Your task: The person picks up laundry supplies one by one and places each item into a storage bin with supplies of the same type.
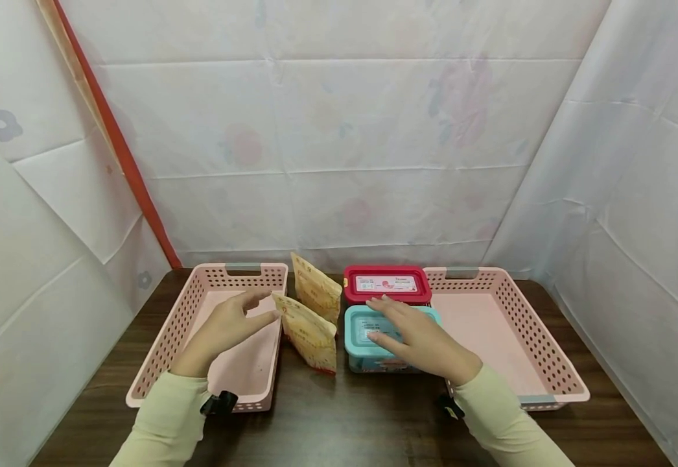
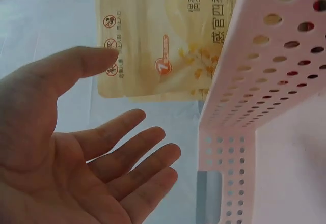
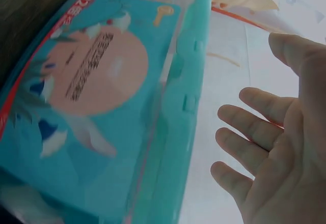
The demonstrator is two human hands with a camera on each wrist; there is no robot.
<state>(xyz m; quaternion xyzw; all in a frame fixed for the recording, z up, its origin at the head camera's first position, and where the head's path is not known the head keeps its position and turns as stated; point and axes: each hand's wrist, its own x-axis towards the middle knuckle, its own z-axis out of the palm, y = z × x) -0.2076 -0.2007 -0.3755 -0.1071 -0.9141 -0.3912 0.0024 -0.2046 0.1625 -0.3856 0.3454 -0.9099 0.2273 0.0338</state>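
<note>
My left hand [image 1: 231,327] hovers over the right part of the left pink basket [image 1: 166,344], fingers spread and relaxed. Close to its fingertips stands a yellow pouch [image 1: 311,336]; in the left wrist view the thumb overlaps the pouch [image 2: 168,56], and I cannot tell whether they touch. A second yellow pouch [image 1: 317,290] stands behind it. Over a teal-lidded box [image 1: 355,327] my right hand [image 1: 423,340] is held with loosely extended fingers. The right wrist view shows nothing in that hand [image 3: 280,132], apart from the box's lid [image 3: 188,96]. A red-lidded box [image 1: 352,297] sits directly behind.
Another pink basket [image 1: 540,340] stands on the right, its left side next to the boxes. Everything rests on a dark wooden table [image 1: 345,421]. White patterned sheeting [image 1: 339,130] encloses the back and both sides, with a red strip [image 1: 123,155] at the left corner.
</note>
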